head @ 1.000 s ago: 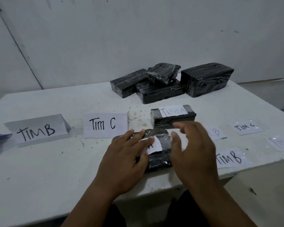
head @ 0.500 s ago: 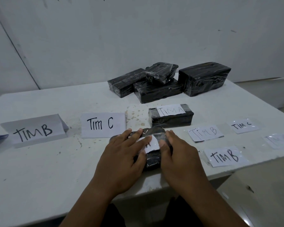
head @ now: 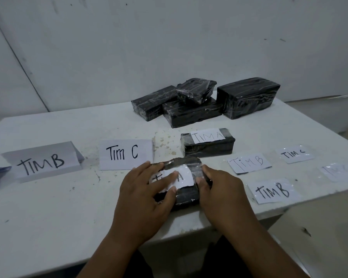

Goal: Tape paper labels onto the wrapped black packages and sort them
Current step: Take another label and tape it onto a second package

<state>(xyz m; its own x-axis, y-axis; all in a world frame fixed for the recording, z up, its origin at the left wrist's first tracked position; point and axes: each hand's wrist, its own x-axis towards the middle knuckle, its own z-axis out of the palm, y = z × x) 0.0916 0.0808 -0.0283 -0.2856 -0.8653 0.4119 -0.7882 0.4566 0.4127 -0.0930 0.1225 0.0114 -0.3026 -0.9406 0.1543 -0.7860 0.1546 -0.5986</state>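
Step in hand, by my read: pressing the taped paper label [head: 178, 176] flat onto the near black package [head: 186, 194], which sits at the front edge of the white table [head: 48, 207], just in front of the already labelled "TIM A" package [head: 208, 144]. To do it well: rub from label centre outward w/ flat fingertips so the clear tape beds onto the wrap w/o bubbles, keep the pkg pinned so it doesn't skid off the edge, and run tape ends down over the sides. Left hand [head: 147, 194] lies palm-down over the pkg's left half, fingers straight and slightly spread, tips resting on the label, covering part of the writing; only the "A" reads clear. Right hand [head: 219, 189] comes in from the right, fingers curled round the pkg's right end, tips pressing at the label's edge. Both forearms angle in from below. Four unlabelled pkgs [head: 191, 112] are stacked at the back; loose labels [head: 272, 190] lie to the right, "TIM C" sign [head: 126, 154] and "TIM B" sign [head: 42, 162] to the left.
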